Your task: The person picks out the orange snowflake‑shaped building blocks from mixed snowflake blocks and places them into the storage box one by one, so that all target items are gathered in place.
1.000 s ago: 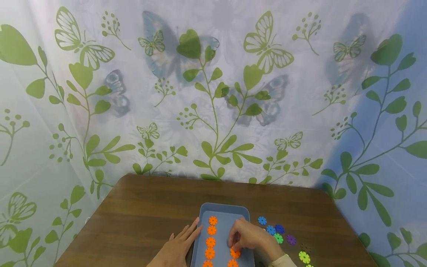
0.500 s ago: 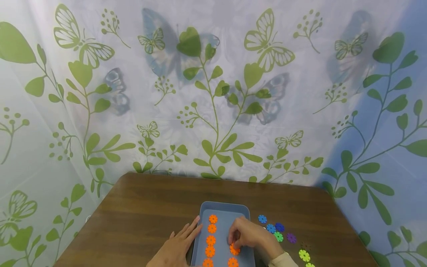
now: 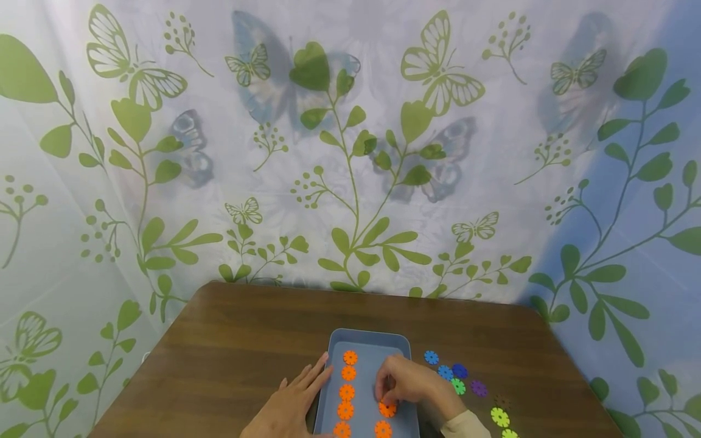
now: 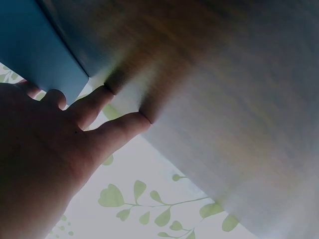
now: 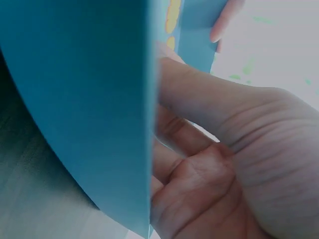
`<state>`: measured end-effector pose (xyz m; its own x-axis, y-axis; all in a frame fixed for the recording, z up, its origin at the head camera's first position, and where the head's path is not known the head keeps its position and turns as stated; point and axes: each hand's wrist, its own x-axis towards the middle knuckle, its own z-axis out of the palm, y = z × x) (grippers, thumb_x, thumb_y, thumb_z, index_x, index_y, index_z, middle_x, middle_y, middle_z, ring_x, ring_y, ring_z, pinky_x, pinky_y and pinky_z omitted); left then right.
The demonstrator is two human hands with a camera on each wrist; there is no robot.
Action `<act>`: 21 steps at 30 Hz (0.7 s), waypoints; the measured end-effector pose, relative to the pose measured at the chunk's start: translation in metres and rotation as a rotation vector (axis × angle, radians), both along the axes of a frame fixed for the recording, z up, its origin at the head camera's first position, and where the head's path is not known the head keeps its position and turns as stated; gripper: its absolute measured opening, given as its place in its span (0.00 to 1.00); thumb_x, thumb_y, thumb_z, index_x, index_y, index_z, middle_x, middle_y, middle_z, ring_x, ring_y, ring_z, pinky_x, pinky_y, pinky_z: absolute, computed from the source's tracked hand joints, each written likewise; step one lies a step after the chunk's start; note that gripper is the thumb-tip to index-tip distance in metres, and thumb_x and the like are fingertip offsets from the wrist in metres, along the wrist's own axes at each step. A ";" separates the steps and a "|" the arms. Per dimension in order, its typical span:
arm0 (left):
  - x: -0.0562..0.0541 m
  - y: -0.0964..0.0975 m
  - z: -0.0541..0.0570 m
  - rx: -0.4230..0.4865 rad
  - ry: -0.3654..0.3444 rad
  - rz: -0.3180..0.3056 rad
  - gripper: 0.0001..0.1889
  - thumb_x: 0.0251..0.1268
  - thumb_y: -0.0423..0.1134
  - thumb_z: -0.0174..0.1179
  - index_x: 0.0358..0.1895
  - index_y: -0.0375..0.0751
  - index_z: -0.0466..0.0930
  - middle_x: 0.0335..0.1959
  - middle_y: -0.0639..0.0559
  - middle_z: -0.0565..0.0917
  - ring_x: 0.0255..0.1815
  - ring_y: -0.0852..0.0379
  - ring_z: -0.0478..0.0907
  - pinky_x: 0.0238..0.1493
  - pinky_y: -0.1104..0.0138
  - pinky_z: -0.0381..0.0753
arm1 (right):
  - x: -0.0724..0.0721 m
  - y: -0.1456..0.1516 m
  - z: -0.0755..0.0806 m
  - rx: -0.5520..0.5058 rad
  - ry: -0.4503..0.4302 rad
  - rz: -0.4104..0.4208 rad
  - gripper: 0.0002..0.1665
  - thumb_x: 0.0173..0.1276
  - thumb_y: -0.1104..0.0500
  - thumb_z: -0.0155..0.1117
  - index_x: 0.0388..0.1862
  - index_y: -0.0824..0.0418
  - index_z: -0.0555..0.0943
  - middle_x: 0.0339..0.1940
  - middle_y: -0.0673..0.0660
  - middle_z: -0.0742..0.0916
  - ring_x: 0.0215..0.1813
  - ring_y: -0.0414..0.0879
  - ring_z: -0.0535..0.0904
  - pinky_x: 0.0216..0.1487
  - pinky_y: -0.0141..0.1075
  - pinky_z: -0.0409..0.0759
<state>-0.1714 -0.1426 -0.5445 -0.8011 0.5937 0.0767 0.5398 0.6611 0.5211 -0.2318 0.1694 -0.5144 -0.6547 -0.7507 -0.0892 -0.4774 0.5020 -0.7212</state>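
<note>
A blue-grey tray (image 3: 372, 336) lies on the table with orange notched plastic discs in it. Down its left side runs a line of several orange discs (image 3: 346, 392). On the right side, my right hand (image 3: 408, 383) pinches another orange disc (image 3: 388, 409) with thumb and fingertips; one more disc (image 3: 383, 429) lies just below. My left hand (image 3: 287, 404) rests with fingers spread along the tray's left edge. In the left wrist view the left hand (image 4: 60, 129) shows extended fingers beside the tray wall (image 4: 40, 55). The tray wall (image 5: 84, 99) hides the right fingertips in the right wrist view.
Right of the tray, loose discs lie on the brown table (image 3: 252, 328): blue (image 3: 431, 357), dark blue (image 3: 460, 370), green (image 3: 458, 386), purple (image 3: 479, 388), brown (image 3: 502, 401) and yellow-green (image 3: 500, 417). Behind the table hangs a leaf-and-butterfly curtain (image 3: 372, 261).
The pinched orange disc has shifted slightly up the tray, away from the disc below it. My left hand stays at the tray edge. The head view has tilted a little.
</note>
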 end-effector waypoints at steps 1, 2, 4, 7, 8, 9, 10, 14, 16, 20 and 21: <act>0.000 -0.001 -0.001 -0.005 0.004 -0.003 0.61 0.60 0.71 0.73 0.88 0.42 0.56 0.90 0.43 0.51 0.79 0.22 0.65 0.54 0.16 0.69 | 0.000 0.000 0.000 -0.001 0.000 0.007 0.12 0.59 0.78 0.77 0.27 0.64 0.89 0.22 0.48 0.88 0.22 0.30 0.77 0.26 0.26 0.80; 0.000 -0.001 -0.001 -0.005 0.002 -0.004 0.61 0.60 0.71 0.73 0.88 0.42 0.56 0.90 0.43 0.51 0.79 0.22 0.65 0.54 0.17 0.68 | 0.000 0.000 0.000 -0.008 -0.011 0.012 0.11 0.60 0.78 0.76 0.28 0.64 0.90 0.23 0.48 0.89 0.22 0.30 0.77 0.26 0.26 0.80; 0.000 -0.001 -0.002 -0.007 0.005 -0.003 0.61 0.60 0.72 0.72 0.88 0.43 0.56 0.90 0.43 0.51 0.79 0.23 0.65 0.54 0.17 0.68 | -0.001 0.001 0.000 -0.021 -0.023 0.017 0.11 0.62 0.78 0.75 0.29 0.64 0.90 0.24 0.48 0.89 0.23 0.30 0.78 0.27 0.27 0.81; 0.000 0.000 -0.002 -0.009 0.021 0.000 0.61 0.60 0.73 0.72 0.88 0.43 0.56 0.90 0.43 0.51 0.79 0.24 0.65 0.54 0.17 0.69 | -0.002 0.001 -0.001 -0.042 -0.047 0.014 0.10 0.65 0.77 0.74 0.31 0.64 0.90 0.27 0.48 0.90 0.24 0.31 0.78 0.27 0.27 0.82; 0.000 0.000 -0.001 -0.001 0.018 0.003 0.61 0.59 0.72 0.72 0.88 0.42 0.57 0.90 0.43 0.52 0.79 0.24 0.65 0.54 0.17 0.69 | -0.003 0.001 -0.001 -0.047 -0.053 0.011 0.10 0.65 0.77 0.74 0.31 0.64 0.90 0.27 0.49 0.90 0.24 0.31 0.78 0.28 0.27 0.82; 0.001 0.000 0.000 -0.001 0.020 0.004 0.61 0.59 0.72 0.72 0.88 0.42 0.57 0.90 0.43 0.52 0.79 0.24 0.66 0.54 0.17 0.69 | -0.003 0.001 -0.001 -0.047 -0.051 0.011 0.10 0.65 0.77 0.74 0.31 0.64 0.90 0.27 0.48 0.90 0.25 0.30 0.78 0.28 0.27 0.82; 0.001 0.000 0.000 0.000 0.022 0.005 0.60 0.59 0.72 0.72 0.88 0.42 0.57 0.90 0.43 0.52 0.79 0.24 0.66 0.54 0.17 0.69 | -0.003 0.001 -0.001 -0.047 -0.051 0.012 0.10 0.65 0.77 0.74 0.31 0.64 0.90 0.28 0.48 0.90 0.25 0.30 0.78 0.28 0.27 0.82; 0.002 0.000 0.002 -0.001 0.022 0.004 0.60 0.60 0.72 0.72 0.87 0.42 0.57 0.90 0.43 0.52 0.79 0.25 0.66 0.54 0.17 0.69 | -0.003 0.001 -0.001 -0.037 -0.035 0.028 0.10 0.63 0.78 0.75 0.30 0.64 0.90 0.27 0.49 0.90 0.26 0.30 0.78 0.29 0.27 0.82; 0.002 -0.001 0.003 -0.002 0.020 0.003 0.60 0.60 0.72 0.72 0.87 0.41 0.57 0.90 0.43 0.52 0.79 0.24 0.66 0.54 0.17 0.69 | -0.002 0.001 -0.001 -0.037 -0.033 0.030 0.10 0.62 0.78 0.75 0.31 0.65 0.90 0.26 0.49 0.90 0.25 0.30 0.78 0.29 0.27 0.82; 0.001 -0.001 0.003 -0.002 0.003 0.000 0.60 0.60 0.71 0.72 0.88 0.42 0.56 0.90 0.43 0.52 0.79 0.23 0.65 0.55 0.17 0.68 | -0.001 0.001 -0.004 -0.043 -0.036 0.017 0.11 0.59 0.79 0.76 0.31 0.65 0.89 0.25 0.50 0.90 0.25 0.30 0.79 0.29 0.27 0.82; 0.001 -0.001 0.003 -0.001 0.000 0.000 0.60 0.60 0.71 0.73 0.88 0.42 0.56 0.90 0.42 0.52 0.79 0.22 0.65 0.55 0.16 0.68 | 0.000 0.000 -0.005 -0.045 -0.035 0.013 0.11 0.58 0.80 0.76 0.31 0.65 0.89 0.25 0.50 0.89 0.25 0.30 0.79 0.30 0.27 0.82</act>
<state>-0.1702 -0.1433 -0.5416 -0.8009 0.5939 0.0759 0.5398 0.6614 0.5207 -0.2320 0.1699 -0.5192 -0.6417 -0.7629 -0.0782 -0.4576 0.4627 -0.7593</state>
